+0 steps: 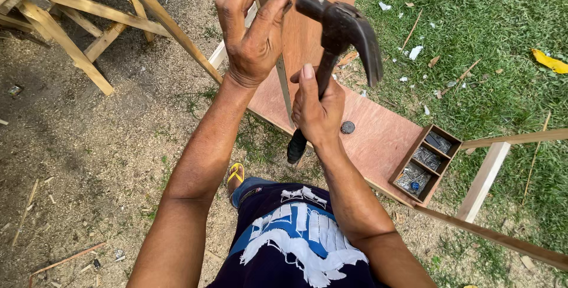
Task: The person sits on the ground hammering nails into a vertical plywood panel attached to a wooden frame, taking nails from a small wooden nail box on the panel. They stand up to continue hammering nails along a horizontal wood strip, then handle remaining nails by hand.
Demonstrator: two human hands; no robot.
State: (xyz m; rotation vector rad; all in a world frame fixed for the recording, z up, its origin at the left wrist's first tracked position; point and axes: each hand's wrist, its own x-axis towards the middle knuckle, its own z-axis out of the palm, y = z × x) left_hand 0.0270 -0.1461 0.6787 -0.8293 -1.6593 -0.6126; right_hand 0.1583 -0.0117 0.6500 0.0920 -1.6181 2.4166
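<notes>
A claw hammer (340,31) is gripped at its handle by the right hand (316,110). The top edge of an upright plywood panel (305,28) is pinched by the left hand (251,28). A compartmented nail box (426,162) is seen near the flat board's (373,137) right edge.

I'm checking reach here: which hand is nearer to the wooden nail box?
Right. The right hand, gripping the hammer, is just left of the nail box; the left hand is farther up and left, at the upright board.

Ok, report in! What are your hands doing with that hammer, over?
Right hand gripping claw hammer, head raised. Left hand pinching at the top edge of upright plywood board; nail itself too small to see. Nail box off to the side, nothing blocking.
</notes>
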